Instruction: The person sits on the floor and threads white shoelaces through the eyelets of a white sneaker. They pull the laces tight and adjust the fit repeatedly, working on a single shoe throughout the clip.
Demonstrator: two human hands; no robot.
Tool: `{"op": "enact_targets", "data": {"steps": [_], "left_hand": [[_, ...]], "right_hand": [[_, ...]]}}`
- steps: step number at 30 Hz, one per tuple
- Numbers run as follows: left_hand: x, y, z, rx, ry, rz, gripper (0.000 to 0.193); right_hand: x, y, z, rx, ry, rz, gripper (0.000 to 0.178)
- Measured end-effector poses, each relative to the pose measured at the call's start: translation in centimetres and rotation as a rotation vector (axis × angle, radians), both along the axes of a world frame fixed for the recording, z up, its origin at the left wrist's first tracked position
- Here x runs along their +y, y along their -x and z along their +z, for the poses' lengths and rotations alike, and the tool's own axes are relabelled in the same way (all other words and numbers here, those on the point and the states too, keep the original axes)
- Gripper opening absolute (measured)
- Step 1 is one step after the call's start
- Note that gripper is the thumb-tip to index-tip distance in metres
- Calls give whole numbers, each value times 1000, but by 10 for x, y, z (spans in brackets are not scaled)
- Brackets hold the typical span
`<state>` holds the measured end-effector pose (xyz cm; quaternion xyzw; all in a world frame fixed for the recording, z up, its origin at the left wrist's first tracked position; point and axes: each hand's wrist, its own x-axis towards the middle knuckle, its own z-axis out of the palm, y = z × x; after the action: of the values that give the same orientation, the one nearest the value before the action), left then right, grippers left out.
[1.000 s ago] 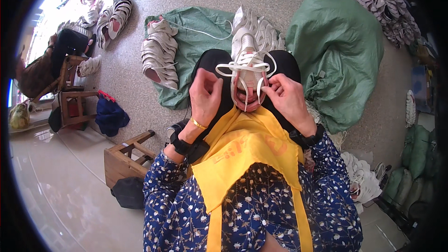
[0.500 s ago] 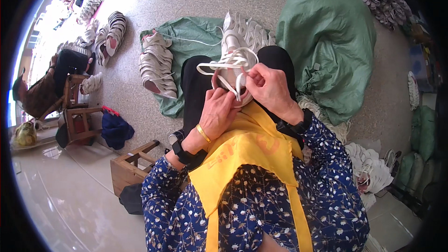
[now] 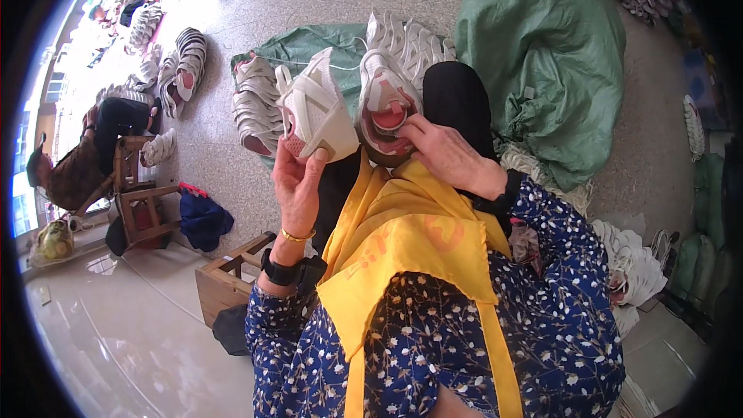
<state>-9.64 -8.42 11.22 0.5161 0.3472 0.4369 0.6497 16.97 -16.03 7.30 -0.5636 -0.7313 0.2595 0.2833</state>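
Now, largest first: green sack (image 3: 549,70) at upper right, slumped on the floor beyond the right knee, much as half a second ago. Next in size, yellow apron (image 3: 402,240) across the lap, below black trouser legs (image 3: 460,101). Then green sheet (image 3: 309,40) on the floor ahead, with shoe stack (image 3: 254,101) along its left side.

Between the knees, the real change. Half a second ago, one laced shoe there, both hands close together at its laces. Now the hands apart, and held upper (image 3: 337,128), judged to be that same shoe, raised to the left knee: white, tilted, well clear of its former place. In that place, bared upper (image 3: 383,81), near end toward the apron, pink lining (image 3: 389,118) on show, and beyond it a row of uppers (image 3: 422,46). Meaning for the work, as a judgement: handling of the laces over on one piece, at least for the moment, and a further piece uncovered.

Left hand (image 3: 298,182): closed on the lower edge of held upper, thumb on the near face. Right hand (image 3: 453,151): fingers bent and nearly together, tips touching the collar of bared upper; cannot tell whether pinching or merely resting. Smallest of all, any knot: too white-on-white to make out.
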Motion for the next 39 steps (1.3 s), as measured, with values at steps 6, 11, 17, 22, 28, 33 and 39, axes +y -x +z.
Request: {"op": "enact_targets", "data": {"steps": [6,11,17,22,28,33,39], "left_hand": [[-1,-13,26,-31,-71,-49,52],[15,-37,76,-49,-229,-45,54],[54,-72,112,-169,-348,-25,44],[100,-70,110,-173,-376,-55,42],[122,-51,76,-236,-222,-75,39],[96,-35,55,-32,-214,-59,39],[19,-48,43,512,-516,-195,29]], "right_hand": [[10,-3,-13,-190,-3,126,26],[14,1,-21,-142,-12,89,24],[19,-7,46,-157,-118,111,28],[-3,-50,97,137,71,109,32],[-74,-143,68,1015,85,-376,38],[-77,-199,40,1512,-164,-344,34],[-48,-154,63,1300,-92,-891,38]]}}
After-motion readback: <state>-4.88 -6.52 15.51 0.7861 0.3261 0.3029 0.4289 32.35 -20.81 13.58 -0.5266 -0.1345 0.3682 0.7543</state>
